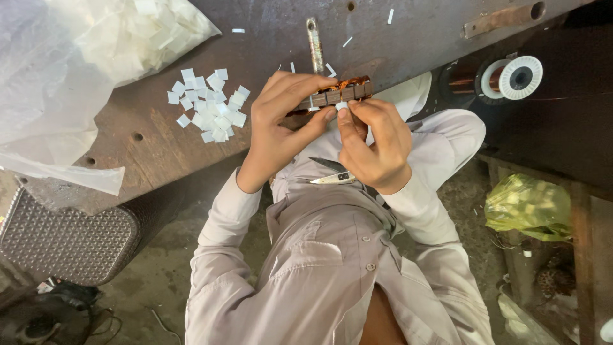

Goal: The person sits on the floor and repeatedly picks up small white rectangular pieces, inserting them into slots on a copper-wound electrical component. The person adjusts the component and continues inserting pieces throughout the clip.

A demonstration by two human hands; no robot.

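Both hands, left (pixel 281 121) and right (pixel 373 144), grip a slotted brown bar (pixel 335 94) (copper windings on top).

Left hand (pixel 281 124) hides the wound core's (pixel 338 92) near end — scissors (pixel 332 176) half-covered.

Paper squares (pixel 209 105) left of the hands, scissors (pixel 332 178) just below them, wire spool (pixel 511 78) and green bag (pixel 527 207) to the right.
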